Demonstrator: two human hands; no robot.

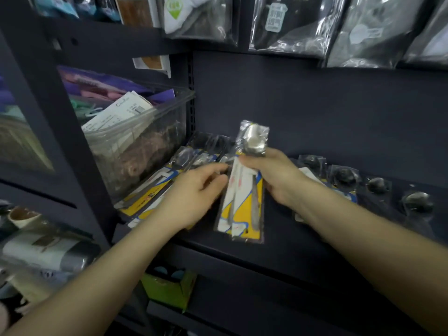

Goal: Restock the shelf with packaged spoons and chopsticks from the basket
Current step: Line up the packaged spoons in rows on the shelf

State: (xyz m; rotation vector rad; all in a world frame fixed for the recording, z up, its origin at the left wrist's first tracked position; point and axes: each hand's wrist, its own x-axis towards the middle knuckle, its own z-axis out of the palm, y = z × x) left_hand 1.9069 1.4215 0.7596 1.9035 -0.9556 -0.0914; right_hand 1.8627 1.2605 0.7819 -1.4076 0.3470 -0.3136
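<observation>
I see no basket; both forearms run off the bottom edge. The print on every pack is too blurred to read, and the bags (300, 23) hanging along the top are cut off by the frame. I cannot make out any chopsticks, though the left-hand packs may hold some.

The dark shelf (303, 241) has bare room along its front edge below the hands and between the two rows. On its left end lie overlapping spoon packs (155, 190), partly hidden under the left hand (194, 197). On its right end a row of packs (378, 187) runs toward the frame edge, the nearest ones hidden behind the right hand (278, 178). A clear bin (135, 137) stands just left of the shelf, close to the left packs.

The right hand grips a bundle of packs (244, 187) just below the spoon bowls, fingers curled round it, holding it near upright above the shelf's middle. The bundle's lower end reaches the front edge. The left hand is relaxed, fingers loosely bent, fingertips touching the bundle's left side; whether it pinches a pack, I cannot tell.
</observation>
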